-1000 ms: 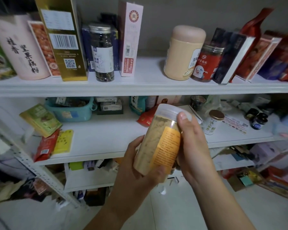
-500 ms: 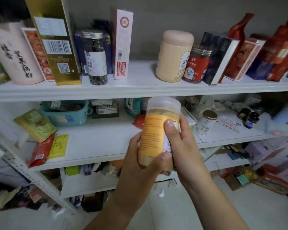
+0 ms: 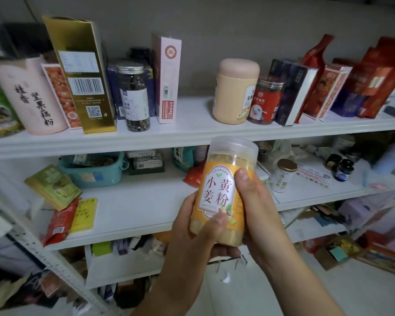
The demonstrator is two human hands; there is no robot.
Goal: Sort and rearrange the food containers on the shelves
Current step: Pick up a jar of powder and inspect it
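Jar of yellow powder (image 3: pixel 217 190), upright in both hands at dead centre, out in front of the shelves.
Left hand (image 3: pixel 192 238) wraps the base from 7 o'clock with its thumb on the label. Right hand (image 3: pixel 260 213) curls round the side from 4 o'clock. The lid overlaps the upper shelf (image 3: pixel 192 135) front lip. At 12 there's a bare gap between the pink box (image 3: pixel 167 78) and the beige canister (image 3: pixel 235 92). The middle shelf (image 3: pixel 135 206) has an open white patch at 9, from the teal basket (image 3: pixel 94 174) to its front edge.
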